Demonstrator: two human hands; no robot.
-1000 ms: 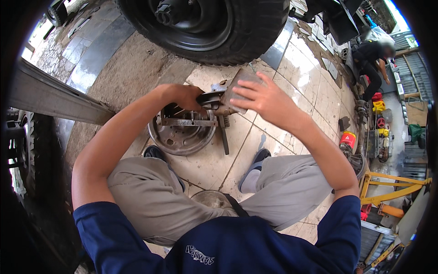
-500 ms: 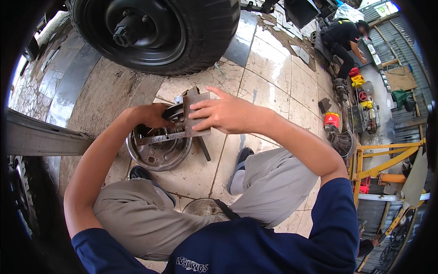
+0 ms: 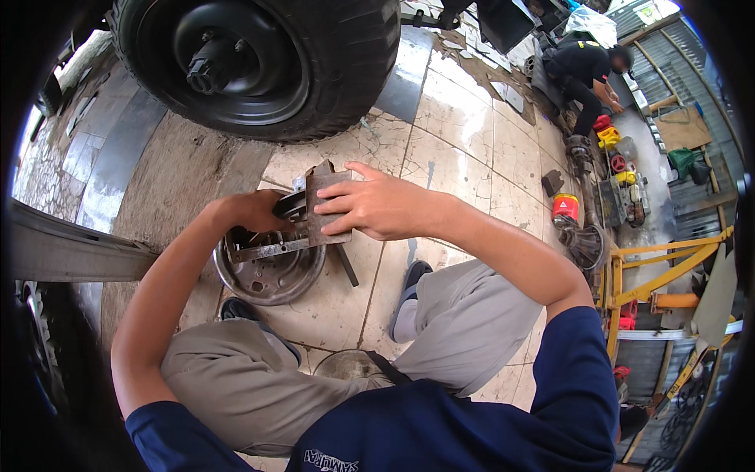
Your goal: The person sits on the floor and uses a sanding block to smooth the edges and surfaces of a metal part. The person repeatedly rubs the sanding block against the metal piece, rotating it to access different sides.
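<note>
Low between my knees stands a rusty metal assembly with a flat brown plate (image 3: 321, 208) at its right side. My right hand (image 3: 385, 206) grips that plate, fingers laid across its face and the index finger raised along the top edge. My left hand (image 3: 250, 211) curls at the other side, against a dark curved metal part (image 3: 291, 204); its fingertips are partly hidden. A metal bar with holes (image 3: 271, 250) runs beneath the hands. Under it lies a round, worn metal dish (image 3: 274, 289) on the floor tiles. A dark rod (image 3: 346, 265) slants down beside it.
A large black tyre (image 3: 346, 86) stands just ahead. At the left a grey metal beam (image 3: 79, 244) juts in. To the right are a red tin (image 3: 565, 207), an axle housing (image 3: 583, 244) and a yellow frame (image 3: 661, 283). A co-worker (image 3: 582, 71) bends over a bench far right.
My view has shifted slightly, so the tyre sits lower and farther left in it. Both hands keep their hold on the assembly, with little visible movement.
</note>
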